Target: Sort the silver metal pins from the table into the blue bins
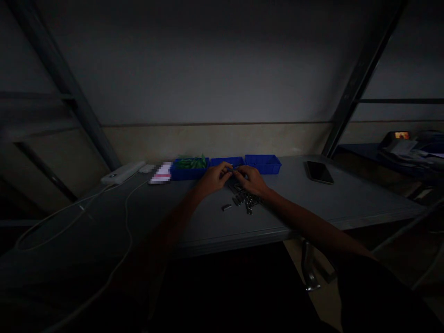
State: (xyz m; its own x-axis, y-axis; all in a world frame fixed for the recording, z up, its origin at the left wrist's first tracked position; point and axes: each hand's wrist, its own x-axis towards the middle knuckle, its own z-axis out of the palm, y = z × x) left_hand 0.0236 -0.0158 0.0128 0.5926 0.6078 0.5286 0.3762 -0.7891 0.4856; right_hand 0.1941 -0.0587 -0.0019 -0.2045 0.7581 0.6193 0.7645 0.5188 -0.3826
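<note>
In the dim head view my left hand [215, 178] and my right hand [252, 179] meet above the desk, fingertips pinched close together. Between them is a small dark piece [234, 169], too small and dark to name. Just below my hands lies a pile of small metal parts [247, 200]. One separate metal piece [226, 207] rests to the left of that pile. Behind my hands stands the middle blue bin [227, 161], partly covered by them. The left blue bin [190, 174] holds several green pieces [191, 162].
A right blue bin [262, 164] stands by the wall. Further right lies a phone [319, 172]. On the left are a white power strip [123, 173], a pixelated flat item [161, 173] and a loose white cable [127, 222]. Metal posts [360, 78] frame the desk [204, 226].
</note>
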